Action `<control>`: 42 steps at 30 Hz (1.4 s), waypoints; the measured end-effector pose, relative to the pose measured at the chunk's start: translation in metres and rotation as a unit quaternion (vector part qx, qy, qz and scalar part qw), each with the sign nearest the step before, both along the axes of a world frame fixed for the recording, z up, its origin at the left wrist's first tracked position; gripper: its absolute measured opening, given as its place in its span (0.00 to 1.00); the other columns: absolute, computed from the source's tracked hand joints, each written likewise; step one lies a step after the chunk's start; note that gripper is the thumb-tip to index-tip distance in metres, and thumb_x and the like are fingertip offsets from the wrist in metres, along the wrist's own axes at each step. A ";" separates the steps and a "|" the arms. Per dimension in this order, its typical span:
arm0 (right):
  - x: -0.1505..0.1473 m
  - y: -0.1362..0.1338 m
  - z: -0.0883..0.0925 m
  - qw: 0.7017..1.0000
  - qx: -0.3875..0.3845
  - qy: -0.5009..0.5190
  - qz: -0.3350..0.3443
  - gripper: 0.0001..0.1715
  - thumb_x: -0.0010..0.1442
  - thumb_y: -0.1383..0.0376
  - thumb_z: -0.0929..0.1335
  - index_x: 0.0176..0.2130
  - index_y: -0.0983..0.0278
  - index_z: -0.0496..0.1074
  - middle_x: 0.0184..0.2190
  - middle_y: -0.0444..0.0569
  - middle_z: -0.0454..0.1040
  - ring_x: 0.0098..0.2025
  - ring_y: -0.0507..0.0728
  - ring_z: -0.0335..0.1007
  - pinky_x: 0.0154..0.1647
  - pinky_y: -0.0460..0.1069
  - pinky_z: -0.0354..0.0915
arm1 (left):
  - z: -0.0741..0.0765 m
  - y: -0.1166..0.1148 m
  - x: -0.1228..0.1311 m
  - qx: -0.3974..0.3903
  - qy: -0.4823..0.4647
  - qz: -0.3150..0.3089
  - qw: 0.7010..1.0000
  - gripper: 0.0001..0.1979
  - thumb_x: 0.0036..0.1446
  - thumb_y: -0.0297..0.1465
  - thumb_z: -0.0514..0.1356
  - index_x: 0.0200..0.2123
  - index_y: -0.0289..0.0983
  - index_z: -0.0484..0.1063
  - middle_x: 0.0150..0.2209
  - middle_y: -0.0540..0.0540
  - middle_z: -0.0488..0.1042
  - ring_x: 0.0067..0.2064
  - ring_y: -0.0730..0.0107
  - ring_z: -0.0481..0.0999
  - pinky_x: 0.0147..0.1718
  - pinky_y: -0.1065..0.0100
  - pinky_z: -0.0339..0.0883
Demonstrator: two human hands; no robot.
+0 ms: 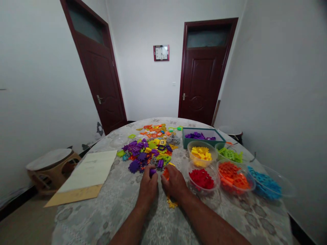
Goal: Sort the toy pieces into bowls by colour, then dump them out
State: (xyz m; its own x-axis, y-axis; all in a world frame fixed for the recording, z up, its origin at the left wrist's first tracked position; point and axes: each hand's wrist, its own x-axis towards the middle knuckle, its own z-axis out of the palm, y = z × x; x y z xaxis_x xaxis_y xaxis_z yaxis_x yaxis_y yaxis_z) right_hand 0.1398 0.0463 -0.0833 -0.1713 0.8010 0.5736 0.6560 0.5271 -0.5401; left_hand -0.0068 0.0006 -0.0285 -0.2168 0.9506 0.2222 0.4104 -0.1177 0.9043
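Note:
Both my hands rest on the round table (114, 204) at the near edge of a mixed pile of coloured plastic pieces (149, 149). My left hand (148, 185) is curled round a small purple piece (152, 172) at its fingertips. My right hand (175, 183) is closed on an orange piece (166, 174) beside it. The two hands almost touch. A yellow piece (172, 203) lies on the cloth under my right wrist.
Sorted pieces sit to the right: a teal box of purple (201, 136), clear bowls of yellow (201, 153), red (203, 178), orange (235, 177), green (231, 154) and blue (267, 183). A paper sheet on cardboard (87, 173) overhangs the left edge. A stool (51, 166) stands left.

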 end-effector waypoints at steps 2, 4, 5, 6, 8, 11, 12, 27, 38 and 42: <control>0.001 0.000 0.002 1.000 -0.003 0.004 -0.019 0.18 0.64 0.65 0.69 0.54 0.62 0.71 0.48 0.55 0.79 0.51 0.63 0.77 0.55 0.56 0.71 | 0.002 -0.004 -0.002 -0.018 0.025 -0.016 0.999 0.10 0.59 0.30 0.54 0.44 0.44 0.66 0.39 0.47 0.74 0.44 0.58 0.76 0.46 0.58 0.69; 0.002 0.000 0.007 0.999 -0.010 0.015 -0.041 0.16 0.64 0.65 0.69 0.52 0.61 0.72 0.45 0.54 0.79 0.49 0.63 0.77 0.53 0.55 0.71 | 0.006 -0.010 -0.002 -0.037 0.069 -0.064 0.995 0.08 0.56 0.29 0.56 0.40 0.44 0.66 0.36 0.49 0.72 0.41 0.60 0.74 0.44 0.60 0.68; 0.003 0.000 0.011 0.998 -0.016 0.025 -0.052 0.15 0.63 0.65 0.69 0.51 0.61 0.73 0.45 0.53 0.79 0.48 0.62 0.78 0.52 0.54 0.72 | 0.008 -0.015 -0.001 -0.040 0.097 -0.099 0.990 0.09 0.55 0.29 0.58 0.40 0.44 0.66 0.37 0.49 0.73 0.40 0.61 0.73 0.44 0.60 0.68; 0.004 0.000 0.014 0.997 -0.024 0.037 -0.063 0.15 0.63 0.65 0.69 0.50 0.60 0.73 0.44 0.52 0.79 0.48 0.62 0.78 0.52 0.54 0.72 | 0.010 -0.019 0.001 -0.038 0.124 -0.133 0.983 0.10 0.54 0.30 0.60 0.40 0.45 0.67 0.39 0.49 0.73 0.42 0.61 0.73 0.44 0.60 0.67; 0.006 0.000 0.020 0.995 -0.042 0.063 -0.072 0.14 0.63 0.64 0.68 0.50 0.60 0.73 0.44 0.52 0.80 0.48 0.63 0.79 0.51 0.54 0.72 | 0.013 -0.028 0.005 -0.028 0.173 -0.174 0.969 0.16 0.51 0.33 0.66 0.44 0.44 0.70 0.45 0.46 0.75 0.46 0.58 0.73 0.48 0.58 0.67; 0.009 0.001 0.027 0.990 -0.073 0.101 -0.072 0.14 0.62 0.61 0.69 0.48 0.60 0.74 0.43 0.52 0.81 0.45 0.63 0.80 0.50 0.55 0.72 | 0.012 -0.036 0.012 -0.033 0.245 -0.179 0.952 0.27 0.45 0.39 0.74 0.48 0.43 0.73 0.49 0.42 0.74 0.52 0.50 0.73 0.52 0.54 0.65; 0.011 0.001 0.028 0.987 -0.081 0.114 -0.072 0.14 0.62 0.61 0.69 0.48 0.60 0.74 0.42 0.52 0.81 0.44 0.63 0.80 0.49 0.55 0.72 | 0.011 -0.037 0.014 -0.038 0.272 -0.180 0.945 0.29 0.43 0.40 0.75 0.49 0.42 0.73 0.49 0.41 0.74 0.52 0.48 0.72 0.52 0.54 0.65; 0.017 -0.002 0.038 0.937 -0.150 0.313 -0.033 0.18 0.54 0.53 0.75 0.42 0.59 0.77 0.39 0.47 0.80 0.42 0.59 0.75 0.44 0.52 0.72 | 0.000 -0.025 0.014 -0.048 0.199 -0.155 0.967 0.16 0.49 0.31 0.68 0.42 0.43 0.70 0.37 0.48 0.76 0.38 0.59 0.75 0.38 0.63 0.63; 0.005 -0.016 0.054 0.723 -0.335 0.597 0.098 0.26 0.49 0.51 0.79 0.40 0.60 0.69 0.28 0.35 0.72 0.20 0.47 0.63 0.19 0.42 0.59 | 0.001 -0.008 0.025 -0.118 -0.366 -0.014 0.923 0.18 0.44 0.27 0.67 0.41 0.40 0.69 0.34 0.50 0.74 0.32 0.67 0.78 0.34 0.62 0.78; 0.001 -0.020 0.058 0.752 -0.284 0.589 0.085 0.25 0.52 0.53 0.78 0.44 0.59 0.70 0.26 0.35 0.70 0.21 0.48 0.65 0.21 0.43 0.61 | 0.005 -0.011 0.036 -0.144 -0.524 -0.038 0.839 0.16 0.49 0.28 0.68 0.41 0.39 0.70 0.34 0.48 0.77 0.35 0.64 0.81 0.35 0.62 0.79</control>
State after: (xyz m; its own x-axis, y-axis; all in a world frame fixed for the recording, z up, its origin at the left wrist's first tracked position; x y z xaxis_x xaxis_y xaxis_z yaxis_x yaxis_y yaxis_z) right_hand 0.1411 0.0260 -0.0253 0.0599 0.9980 -0.0192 -0.5052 0.0137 -0.8629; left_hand 0.0287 -0.0102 -0.0236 -0.0858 0.9522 -0.2931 -0.6266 0.1771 0.7589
